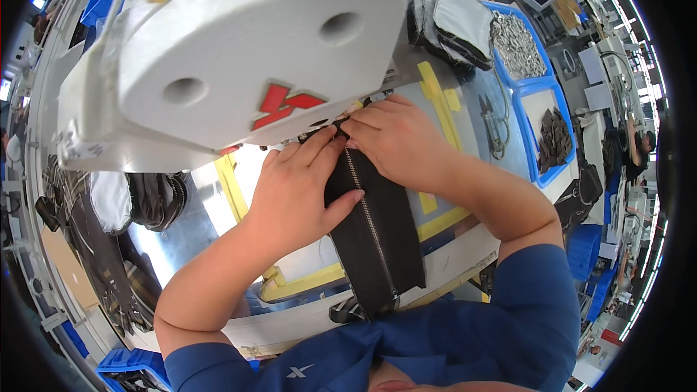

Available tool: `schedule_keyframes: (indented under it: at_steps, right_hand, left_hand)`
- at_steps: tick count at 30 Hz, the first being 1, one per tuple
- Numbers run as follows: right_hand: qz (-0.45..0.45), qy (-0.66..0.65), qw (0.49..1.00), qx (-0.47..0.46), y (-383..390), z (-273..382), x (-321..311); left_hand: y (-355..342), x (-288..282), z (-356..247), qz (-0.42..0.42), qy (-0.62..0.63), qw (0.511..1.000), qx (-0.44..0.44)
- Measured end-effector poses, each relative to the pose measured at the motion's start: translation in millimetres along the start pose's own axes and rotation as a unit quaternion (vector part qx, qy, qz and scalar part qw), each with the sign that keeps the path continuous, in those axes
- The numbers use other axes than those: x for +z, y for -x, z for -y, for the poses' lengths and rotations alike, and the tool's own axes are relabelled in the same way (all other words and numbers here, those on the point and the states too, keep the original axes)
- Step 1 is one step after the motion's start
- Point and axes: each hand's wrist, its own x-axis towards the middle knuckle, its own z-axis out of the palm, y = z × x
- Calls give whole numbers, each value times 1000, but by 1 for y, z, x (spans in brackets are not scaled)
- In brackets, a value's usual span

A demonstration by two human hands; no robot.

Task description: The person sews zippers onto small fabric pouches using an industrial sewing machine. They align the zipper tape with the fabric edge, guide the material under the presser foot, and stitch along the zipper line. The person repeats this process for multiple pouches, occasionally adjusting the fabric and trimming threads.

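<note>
Worktable point(308, 328), white sewing machine point(254, 43) beyond. Black zippered panel point(399, 221) runs from under both hands toward torso point(450, 341). Left hand point(301, 185) spread, thumb by zipper point(375, 236); right hand point(392, 138) fingertips at far end, pinch unclear.

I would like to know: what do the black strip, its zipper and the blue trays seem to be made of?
Black strip: probably fabric, matte; its surface looks dull, though a coated material is possible.
Zipper: probably metal, since its row of teeth glints silvery.
Blue trays: likely moulded plastic, smooth, judging by even colour and rounded corners.
</note>
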Motion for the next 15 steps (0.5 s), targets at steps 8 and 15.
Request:
schedule_keyframes:
  at_steps: [8,15]
  right_hand:
    - [-18,-7,1000,14,-10,10,3]
    - [51,32,998,11,-30,28,11]
  left_hand:
    - [1,-5,-3,-2,-47,999,-25]
    - [9,-17,2,24,-69,995,-70]
